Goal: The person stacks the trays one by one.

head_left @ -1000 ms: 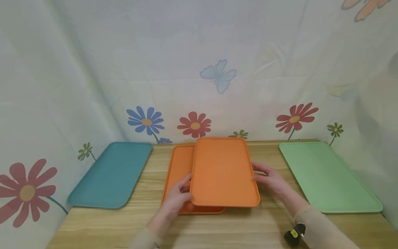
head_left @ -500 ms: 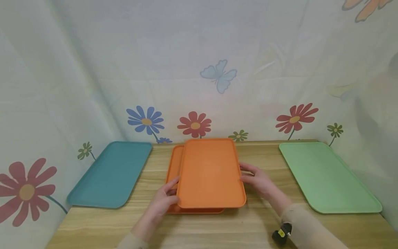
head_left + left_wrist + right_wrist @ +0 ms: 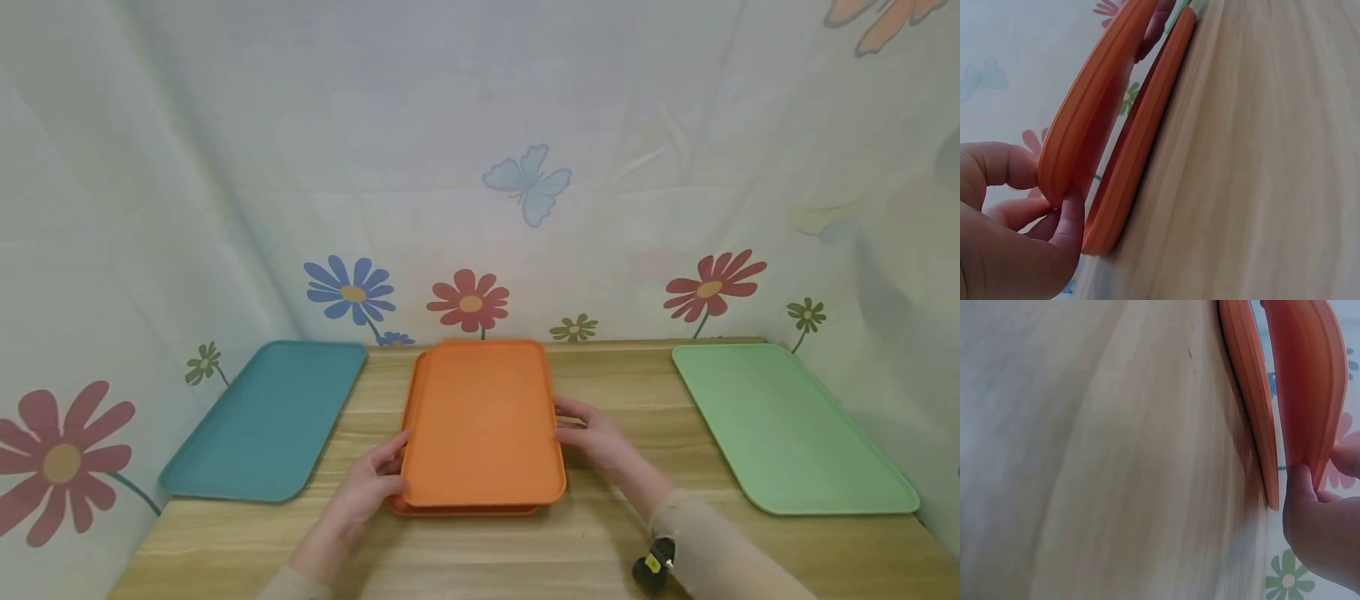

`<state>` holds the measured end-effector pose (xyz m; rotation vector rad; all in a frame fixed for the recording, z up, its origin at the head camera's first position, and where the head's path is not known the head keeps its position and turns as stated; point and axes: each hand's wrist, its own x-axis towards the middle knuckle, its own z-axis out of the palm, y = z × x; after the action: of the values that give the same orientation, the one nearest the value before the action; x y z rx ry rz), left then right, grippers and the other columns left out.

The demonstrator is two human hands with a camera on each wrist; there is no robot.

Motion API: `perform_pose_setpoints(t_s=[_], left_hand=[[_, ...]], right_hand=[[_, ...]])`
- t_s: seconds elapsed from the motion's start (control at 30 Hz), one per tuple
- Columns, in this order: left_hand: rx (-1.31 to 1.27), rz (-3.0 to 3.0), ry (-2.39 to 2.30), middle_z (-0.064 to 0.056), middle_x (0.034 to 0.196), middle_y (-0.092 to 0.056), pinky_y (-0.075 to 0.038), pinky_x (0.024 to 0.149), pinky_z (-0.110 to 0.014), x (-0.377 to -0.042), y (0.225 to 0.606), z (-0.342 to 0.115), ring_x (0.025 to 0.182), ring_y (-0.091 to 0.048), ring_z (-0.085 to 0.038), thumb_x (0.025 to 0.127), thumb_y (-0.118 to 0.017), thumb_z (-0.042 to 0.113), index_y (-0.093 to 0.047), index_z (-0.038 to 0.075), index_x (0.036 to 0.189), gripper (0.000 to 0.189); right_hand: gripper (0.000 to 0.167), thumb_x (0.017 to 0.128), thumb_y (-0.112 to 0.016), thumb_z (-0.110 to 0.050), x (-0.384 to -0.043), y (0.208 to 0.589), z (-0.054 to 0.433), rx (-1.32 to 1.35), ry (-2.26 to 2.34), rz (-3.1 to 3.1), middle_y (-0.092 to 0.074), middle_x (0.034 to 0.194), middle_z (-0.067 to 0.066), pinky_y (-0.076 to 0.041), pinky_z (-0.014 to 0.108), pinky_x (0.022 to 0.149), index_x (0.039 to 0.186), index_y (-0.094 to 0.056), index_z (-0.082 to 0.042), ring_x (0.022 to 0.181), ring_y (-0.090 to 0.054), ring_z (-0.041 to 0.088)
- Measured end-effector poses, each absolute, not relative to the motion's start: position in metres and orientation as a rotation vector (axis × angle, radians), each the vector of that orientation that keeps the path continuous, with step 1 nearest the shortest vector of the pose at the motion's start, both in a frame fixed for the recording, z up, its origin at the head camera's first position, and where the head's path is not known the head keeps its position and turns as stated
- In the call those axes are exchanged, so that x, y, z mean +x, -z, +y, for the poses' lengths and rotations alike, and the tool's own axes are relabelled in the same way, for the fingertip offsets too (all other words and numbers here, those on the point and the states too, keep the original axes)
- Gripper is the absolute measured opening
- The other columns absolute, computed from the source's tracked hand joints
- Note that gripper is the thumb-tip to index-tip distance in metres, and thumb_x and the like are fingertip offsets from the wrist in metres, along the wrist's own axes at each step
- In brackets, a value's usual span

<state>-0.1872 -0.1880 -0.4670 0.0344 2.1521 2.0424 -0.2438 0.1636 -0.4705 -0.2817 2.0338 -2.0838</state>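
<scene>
In the head view an orange tray (image 3: 483,425) is held level by both hands, over a second orange tray (image 3: 471,511) lying on the wooden table. My left hand (image 3: 358,493) grips the upper tray's left edge. The right edge is pinched by my right hand (image 3: 600,437). Both wrist views reveal a gap between the upper tray and the lower tray (image 3: 1141,144). Thumb and fingers of the left hand (image 3: 1016,250) curl around the rim. Most of the lower tray is hidden; only its left and front edges show from above.
A teal tray (image 3: 270,425) lies at the left of the wooden table (image 3: 465,562), and a light green tray (image 3: 787,425) at the right. Flower-printed white cloth (image 3: 360,167) stands behind and along both sides. A small black device (image 3: 654,565) sits by the right sleeve.
Both hands have carried the upper orange tray to the left and slightly down, so it now nearly lines up over the lower tray. The other trays have not moved.
</scene>
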Motion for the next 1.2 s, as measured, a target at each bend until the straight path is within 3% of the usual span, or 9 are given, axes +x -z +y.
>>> perform_pose_setpoints(t_s=[0.17, 0.4, 0.57, 0.67, 0.93, 1.2], left_hand=[[0.043, 2.152, -2.036, -0.029, 0.129, -0.055, -0.054, 0.072, -0.028, -0.188, 0.469, -0.198, 0.104, -0.06, -0.023, 0.073, -0.059, -0.015, -0.036, -0.003, 0.15, 0.082], [0.192, 2.138, -2.061, -0.022, 0.115, -0.066, -0.053, 0.076, -0.026, -0.192, 0.473, -0.209, 0.099, -0.063, -0.017, 0.071, -0.065, -0.01, -0.038, -0.006, 0.148, 0.081], [0.107, 2.146, -2.005, -0.029, 0.127, -0.059, -0.053, 0.078, -0.027, -0.193, 0.471, -0.212, 0.105, -0.061, -0.02, 0.072, -0.065, -0.011, -0.035, -0.004, 0.149, 0.083], [0.08, 2.138, -1.987, -0.033, 0.134, -0.052, -0.053, 0.078, -0.027, -0.193, 0.468, -0.213, 0.109, -0.06, -0.022, 0.074, -0.064, -0.013, -0.034, -0.004, 0.15, 0.083], [0.079, 2.123, -1.996, -0.033, 0.136, -0.05, -0.054, 0.077, -0.027, -0.195, 0.469, -0.215, 0.11, -0.059, -0.022, 0.075, -0.063, -0.015, -0.033, -0.005, 0.149, 0.08], [0.013, 2.195, -1.947, -0.029, 0.141, -0.046, -0.053, 0.076, -0.027, -0.199, 0.471, -0.215, 0.103, -0.059, -0.021, 0.075, -0.063, -0.016, -0.04, -0.006, 0.146, 0.076]], right_hand=[[0.063, 0.088, -0.06, 0.01, -0.245, 0.473, 0.154, -0.25, 2.105, 2.028, -0.039, 0.145, 0.034, -0.05, 0.028, 0.091, 0.145, -0.035, 0.015, 0.126, -0.05, 0.04], [0.062, 0.088, -0.06, 0.01, -0.244, 0.475, 0.147, -0.245, 2.1, 2.038, -0.04, 0.144, 0.034, -0.049, 0.027, 0.091, 0.144, -0.036, 0.015, 0.127, -0.048, 0.044], [0.062, 0.087, -0.06, 0.01, -0.243, 0.475, 0.145, -0.25, 2.108, 2.021, -0.04, 0.145, 0.034, -0.048, 0.026, 0.091, 0.145, -0.035, 0.015, 0.128, -0.046, 0.045], [0.063, 0.087, -0.06, 0.011, -0.243, 0.474, 0.144, -0.254, 2.112, 2.018, -0.04, 0.144, 0.035, -0.049, 0.024, 0.09, 0.144, -0.034, 0.016, 0.126, -0.049, 0.042], [0.063, 0.085, -0.06, 0.015, -0.243, 0.476, 0.14, -0.255, 2.104, 2.035, -0.043, 0.139, 0.038, -0.051, 0.022, 0.082, 0.142, -0.034, 0.019, 0.105, -0.058, 0.022], [0.063, 0.088, -0.061, 0.012, -0.247, 0.48, 0.139, -0.216, 2.045, 2.063, -0.043, 0.143, 0.033, -0.051, 0.024, 0.082, 0.145, -0.035, 0.015, 0.111, -0.056, 0.027]])
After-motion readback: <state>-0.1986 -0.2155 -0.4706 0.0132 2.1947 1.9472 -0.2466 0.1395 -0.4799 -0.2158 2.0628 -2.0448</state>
